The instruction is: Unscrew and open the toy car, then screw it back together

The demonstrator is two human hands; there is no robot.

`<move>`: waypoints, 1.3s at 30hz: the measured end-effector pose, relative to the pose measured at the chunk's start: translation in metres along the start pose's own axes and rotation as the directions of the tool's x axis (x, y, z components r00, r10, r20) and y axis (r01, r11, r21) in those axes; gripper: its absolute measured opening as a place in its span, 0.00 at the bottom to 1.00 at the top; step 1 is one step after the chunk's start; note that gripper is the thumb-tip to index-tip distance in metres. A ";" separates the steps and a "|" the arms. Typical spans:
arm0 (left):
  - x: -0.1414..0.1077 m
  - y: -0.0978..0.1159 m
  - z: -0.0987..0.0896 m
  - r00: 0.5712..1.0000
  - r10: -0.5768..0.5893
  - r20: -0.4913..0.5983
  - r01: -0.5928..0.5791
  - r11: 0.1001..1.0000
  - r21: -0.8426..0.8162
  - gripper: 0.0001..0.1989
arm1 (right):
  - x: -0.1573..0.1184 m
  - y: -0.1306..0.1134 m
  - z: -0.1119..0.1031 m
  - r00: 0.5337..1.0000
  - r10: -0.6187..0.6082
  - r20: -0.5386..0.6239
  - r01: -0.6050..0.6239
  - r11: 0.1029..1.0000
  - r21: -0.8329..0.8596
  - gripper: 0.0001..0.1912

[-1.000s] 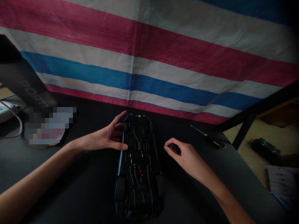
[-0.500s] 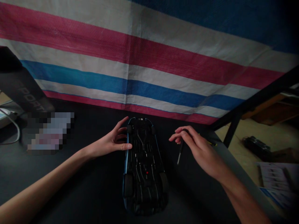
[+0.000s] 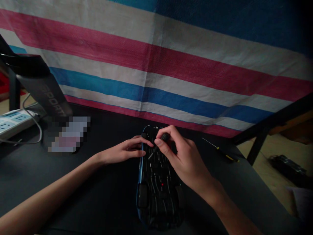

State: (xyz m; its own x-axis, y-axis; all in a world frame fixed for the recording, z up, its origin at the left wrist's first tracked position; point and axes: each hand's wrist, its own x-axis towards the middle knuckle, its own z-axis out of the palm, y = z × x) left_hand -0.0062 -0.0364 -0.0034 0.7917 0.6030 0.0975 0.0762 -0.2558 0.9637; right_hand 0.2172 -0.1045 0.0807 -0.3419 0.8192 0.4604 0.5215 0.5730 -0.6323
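A blue toy car [image 3: 158, 195] lies upside down on the black table, its dark underside and wheels facing up. My left hand [image 3: 129, 150] rests at the car's left edge, fingers stretched across the side and onto the underside, not wrapped round it. In my right hand [image 3: 181, 150] is a screwdriver [image 3: 153, 152] with a dark handle, held between thumb and fingers. Its shaft slants down to the left over the upper part of the underside. Whether the tip touches the car I cannot tell. My right hand hides the car's upper right part.
A second screwdriver [image 3: 221, 151], yellow and black, lies to the right near the table edge. At left stand a grey sport bottle [image 3: 46, 88] and a white power strip [image 3: 18, 122] with a cable. A pixelated flat object [image 3: 70, 135] lies beside them. A striped sheet [image 3: 146, 71] hangs behind.
My right hand has moved left with the screwdriver, from beside the car to over its underside. My left index finger now reaches farther onto the underside. The view has shifted a little left.
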 end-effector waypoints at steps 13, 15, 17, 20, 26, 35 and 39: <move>0.002 -0.006 0.001 0.999 -0.033 -0.030 0.030 0.996 -0.079 0.19 | 0.006 0.006 0.014 0.996 -0.085 0.023 0.086 0.996 -0.038 0.02; 0.002 -0.005 0.001 0.998 -0.029 -0.047 0.024 0.996 -0.090 0.16 | 0.008 0.004 0.014 0.995 -0.090 0.035 0.092 0.995 -0.048 0.03; 0.003 -0.003 0.001 0.999 -0.013 -0.052 0.009 0.996 -0.084 0.13 | 0.009 0.004 0.015 0.994 -0.097 0.039 0.099 0.994 -0.050 0.03; 0.003 -0.003 0.001 0.999 0.000 -0.043 -0.003 0.998 -0.068 0.12 | 0.010 0.004 0.015 0.993 -0.108 0.047 0.110 0.993 -0.052 0.04; 0.001 -0.005 0.000 0.998 -0.067 -0.020 0.065 0.997 -0.052 0.19 | 0.011 0.006 0.012 0.992 -0.122 0.027 0.123 0.991 -0.051 0.05; 0.002 -0.003 0.001 0.997 -0.072 -0.041 0.069 0.996 -0.057 0.19 | 0.008 0.008 0.011 0.985 -0.158 0.064 0.164 0.979 -0.118 0.05; 0.003 -0.001 0.001 0.997 -0.067 -0.032 0.064 0.995 -0.078 0.15 | 0.013 0.005 0.007 0.978 -0.169 0.125 0.196 0.948 -0.249 0.06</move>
State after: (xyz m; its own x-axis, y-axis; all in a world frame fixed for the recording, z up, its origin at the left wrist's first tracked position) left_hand -0.0030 -0.0352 -0.0043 0.7651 0.6426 0.0408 0.0795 -0.1570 0.9844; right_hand 0.2099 -0.0912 0.0793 -0.5206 0.7067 0.4791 0.6221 0.6983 -0.3542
